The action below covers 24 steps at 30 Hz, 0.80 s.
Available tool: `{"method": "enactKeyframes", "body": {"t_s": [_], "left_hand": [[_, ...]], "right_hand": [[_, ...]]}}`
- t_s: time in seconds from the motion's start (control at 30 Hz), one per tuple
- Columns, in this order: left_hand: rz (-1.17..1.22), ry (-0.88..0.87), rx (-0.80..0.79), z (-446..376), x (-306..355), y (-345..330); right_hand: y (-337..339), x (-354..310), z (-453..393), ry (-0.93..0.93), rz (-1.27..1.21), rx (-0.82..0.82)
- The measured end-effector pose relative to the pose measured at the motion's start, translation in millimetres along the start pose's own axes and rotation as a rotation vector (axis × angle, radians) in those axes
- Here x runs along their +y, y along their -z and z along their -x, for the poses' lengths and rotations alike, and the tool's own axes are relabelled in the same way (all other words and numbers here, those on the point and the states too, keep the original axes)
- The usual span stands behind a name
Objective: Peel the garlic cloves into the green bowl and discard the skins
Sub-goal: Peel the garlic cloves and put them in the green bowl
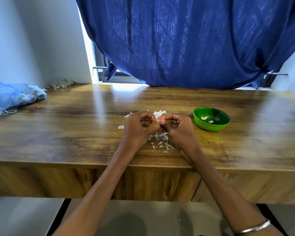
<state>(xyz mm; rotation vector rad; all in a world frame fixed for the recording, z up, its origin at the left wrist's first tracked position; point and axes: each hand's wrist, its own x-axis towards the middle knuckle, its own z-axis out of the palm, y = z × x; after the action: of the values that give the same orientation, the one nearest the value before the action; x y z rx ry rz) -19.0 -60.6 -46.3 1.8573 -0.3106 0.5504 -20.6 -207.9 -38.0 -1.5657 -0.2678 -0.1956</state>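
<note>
Clove [161,121]: pinched between both hands, above the skins, mostly hidden.
Left hand [140,126]: fingers curled, grip closed on clove.
Right hand [175,127]: same.
Skins [161,141]: scattered on counter [75,130] under the hands.
Green bowl [211,118]: right of hands, holds two peeled cloves.
Net bag [17,95]: far left.

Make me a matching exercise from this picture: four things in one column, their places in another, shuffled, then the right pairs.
Things:
1. green bowl
2. blue mesh bag
3. garlic skins
4. bangle

Places:
A. far left of the table
B. on the right wrist
C. right of the hands
D. scattered on the table under the hands

Pairs: 1-C, 2-A, 3-D, 4-B
</note>
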Motion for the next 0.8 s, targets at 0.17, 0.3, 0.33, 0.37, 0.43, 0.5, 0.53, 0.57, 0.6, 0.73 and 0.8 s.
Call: {"method": "enactKeyframes", "body": {"t_s": [0.17,0.3,0.33,0.37,0.43,0.5,0.53,0.57,0.6,0.73,0.8], "left_hand": [[0.110,0.093,0.035,0.3,-0.9,-0.3],[0.160,0.110,0.032,2.0,2.0,-1.1],[0.160,0.096,0.032,2.4,3.0,-1.4],[0.163,0.083,0.032,2.9,4.1,-1.6],[0.148,0.059,0.034,3.5,5.4,-1.4],[0.088,0.040,0.052,3.5,4.3,-1.2],[0.057,0.031,0.064,3.3,3.0,-0.9],[0.028,0.015,0.077,2.6,1.5,-0.9],[0.003,-0.010,0.088,2.1,0.2,-0.7],[-0.050,-0.084,0.100,1.4,-2.5,-0.5],[-0.067,-0.100,0.103,1.4,-1.6,-0.1]], "right_hand": [[0.5,-0.1,-0.3,-0.008,-0.041,0.049],[0.8,-0.3,-0.4,0.010,-0.042,0.080],[1.0,-0.4,-0.2,0.015,-0.036,0.082],[1.5,-0.2,-0.3,0.018,-0.037,0.086],[2.3,-0.6,-0.6,0.028,-0.038,0.086],[2.4,-0.4,-0.9,0.036,-0.025,0.078],[2.3,-0.1,-1.0,0.036,-0.027,0.075],[2.3,0.6,-1.1,0.034,-0.034,0.073],[2.4,1.1,-1.2,0.033,-0.040,0.071],[3.1,2.2,-1.8,0.018,-0.044,0.073],[2.9,3.1,-2.6,0.019,-0.019,0.070]]}}
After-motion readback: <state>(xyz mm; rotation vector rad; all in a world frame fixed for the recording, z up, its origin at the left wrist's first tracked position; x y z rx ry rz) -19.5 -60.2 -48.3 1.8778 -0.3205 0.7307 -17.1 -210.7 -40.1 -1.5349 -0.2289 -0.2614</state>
